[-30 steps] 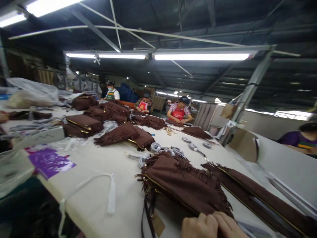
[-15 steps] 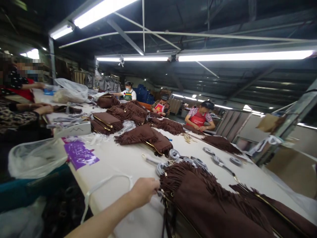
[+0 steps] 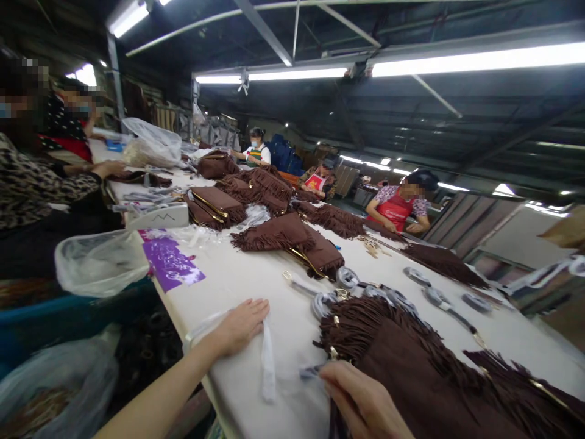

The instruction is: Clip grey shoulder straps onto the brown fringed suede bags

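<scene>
A dark brown fringed bag (image 3: 411, 372) with gold-coloured hardware lies at the table's near right. My right hand (image 3: 363, 396) is at the bag's near left corner, closed, with thumb and fingers together on a small grey wrapped strap end (image 3: 309, 372), which is blurred. My left hand (image 3: 242, 326) lies flat on the table, palm down, over a white strip (image 3: 269, 372). That strip shows on both sides of the hand. Just beyond the bag are grey-wrapped coiled straps (image 3: 323, 303) and a gold clasp (image 3: 287, 275).
Several brown fringed bags (image 3: 274, 235) cover the table's middle. A purple sheet (image 3: 171, 262) lies at the left edge, beside a clear plastic bag (image 3: 103, 262) over a blue bin (image 3: 41, 323). Co-workers stand along the left and far sides, one in a red apron (image 3: 395, 210).
My left hand has let go of the bag's corner and moved left onto the white strip. My right hand has come into view at that corner. The view has shifted.
</scene>
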{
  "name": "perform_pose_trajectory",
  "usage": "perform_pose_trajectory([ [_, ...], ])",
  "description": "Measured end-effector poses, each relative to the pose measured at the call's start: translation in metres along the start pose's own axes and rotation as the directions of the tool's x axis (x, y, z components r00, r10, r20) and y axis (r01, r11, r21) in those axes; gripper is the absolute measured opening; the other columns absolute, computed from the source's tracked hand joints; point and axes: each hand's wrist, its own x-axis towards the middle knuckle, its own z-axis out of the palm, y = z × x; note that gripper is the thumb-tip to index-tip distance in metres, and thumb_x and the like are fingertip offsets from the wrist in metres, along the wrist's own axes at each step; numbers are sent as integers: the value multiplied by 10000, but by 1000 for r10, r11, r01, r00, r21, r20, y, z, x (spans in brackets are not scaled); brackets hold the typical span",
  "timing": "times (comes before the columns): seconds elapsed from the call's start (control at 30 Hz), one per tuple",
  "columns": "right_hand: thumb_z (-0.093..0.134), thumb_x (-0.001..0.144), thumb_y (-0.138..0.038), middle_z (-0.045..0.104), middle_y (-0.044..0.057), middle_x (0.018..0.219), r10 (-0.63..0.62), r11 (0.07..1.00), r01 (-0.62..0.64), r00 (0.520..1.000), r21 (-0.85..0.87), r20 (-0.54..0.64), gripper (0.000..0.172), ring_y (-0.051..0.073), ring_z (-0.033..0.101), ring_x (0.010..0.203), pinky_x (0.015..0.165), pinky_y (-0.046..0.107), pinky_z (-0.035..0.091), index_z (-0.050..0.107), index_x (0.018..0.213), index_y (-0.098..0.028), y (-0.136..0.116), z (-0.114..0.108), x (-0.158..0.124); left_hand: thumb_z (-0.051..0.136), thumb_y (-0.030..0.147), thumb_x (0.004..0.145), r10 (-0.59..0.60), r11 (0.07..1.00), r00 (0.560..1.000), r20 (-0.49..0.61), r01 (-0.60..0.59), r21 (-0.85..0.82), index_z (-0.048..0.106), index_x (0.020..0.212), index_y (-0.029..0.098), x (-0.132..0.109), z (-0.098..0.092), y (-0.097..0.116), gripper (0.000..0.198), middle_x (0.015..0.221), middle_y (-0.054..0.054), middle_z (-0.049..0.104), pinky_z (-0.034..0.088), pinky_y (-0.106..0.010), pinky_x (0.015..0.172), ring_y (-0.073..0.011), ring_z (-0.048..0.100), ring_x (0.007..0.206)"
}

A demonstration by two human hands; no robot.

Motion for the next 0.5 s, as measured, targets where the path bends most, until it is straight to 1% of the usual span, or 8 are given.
perform_pose_trajectory([
  [0.03, 428, 962, -227, 670, 20, 826, -11, 1000, 11, 1000, -20, 23, 205, 162, 636, 760, 701, 231, 479, 624, 904, -232, -1, 10, 21, 409, 229, 971, 0, 1000, 1000, -5, 0, 1, 380, 1460, 129, 0, 1, 1, 500, 1532, -143, 335, 218, -459, 1183, -234, 296, 1431],
  [0.1, 434, 925, -142, 681, 27, 807, 38, 989, -30, 998, -148, 56, 202, 169, 648, 761, 698, 240, 471, 620, 875, -205, 0, 33, 60, 412, 230, 970, 9, 1000, 1000, -22, -8, 7, 388, 1456, 142, 0, 1, 1, 494, 1527, -135, 348, 229, -445, 1182, -224, 308, 1426],
  [0.13, 462, 903, -115, 687, 26, 804, 72, 975, -56, 995, -214, 68, 180, 171, 655, 765, 698, 240, 469, 621, 877, -196, 2, 44, 75, 416, 228, 968, 14, 1000, 999, -34, -14, 10, 392, 1454, 149, 0, 1, 1, 493, 1524, -132, 356, 234, -441, 1181, -221, 315, 1422],
  [0.2, 527, 872, -89, 697, 20, 820, 122, 947, -87, 988, -310, 97, 151, 176, 667, 787, 698, 236, 464, 623, 930, -189, 5, 65, 97, 426, 219, 961, 22, 1000, 998, -57, -21, 18, 402, 1448, 159, 0, 1, 1, 491, 1515, -128, 375, 246, -435, 1177, -218, 335, 1414],
  [0.27, 564, 870, -98, 700, 22, 854, 143, 928, -99, 985, -361, 99, 149, 188, 675, 802, 678, 241, 453, 622, 970, -193, 6, 81, 108, 436, 206, 951, 20, 999, 998, -65, -18, 27, 412, 1442, 149, -1, 2, 1, 494, 1509, -131, 387, 255, -429, 1173, -224, 347, 1408],
  [0.37, 539, 897, -106, 694, 50, 875, 170, 884, -98, 978, -457, 118, 130, 214, 681, 772, 598, 256, 409, 631, 884, -197, 5, 96, 115, 439, 212, 948, 19, 999, 997, -76, -16, 44, 423, 1434, 141, 0, 5, 0, 491, 1506, -133, 395, 264, -419, 1167, -235, 362, 1400],
  [0.43, 518, 890, -76, 692, 76, 866, 177, 854, -78, 974, -515, 144, 164, 229, 681, 738, 553, 266, 365, 630, 844, -186, 4, 95, 115, 432, 226, 953, 34, 998, 994, -99, -30, 46, 423, 1433, 149, 0, 8, -2, 486, 1500, -134, 405, 262, -420, 1164, -235, 376, 1393],
  [0.5, 510, 857, -35, 696, 91, 839, 169, 833, -42, 969, -552, 181, 186, 233, 677, 702, 533, 277, 325, 627, 829, -177, 3, 84, 110, 425, 233, 959, 51, 998, 991, -120, -46, 40, 418, 1435, 157, 0, 10, -3, 482, 1496, -136, 411, 258, -420, 1163, -232, 381, 1390],
])
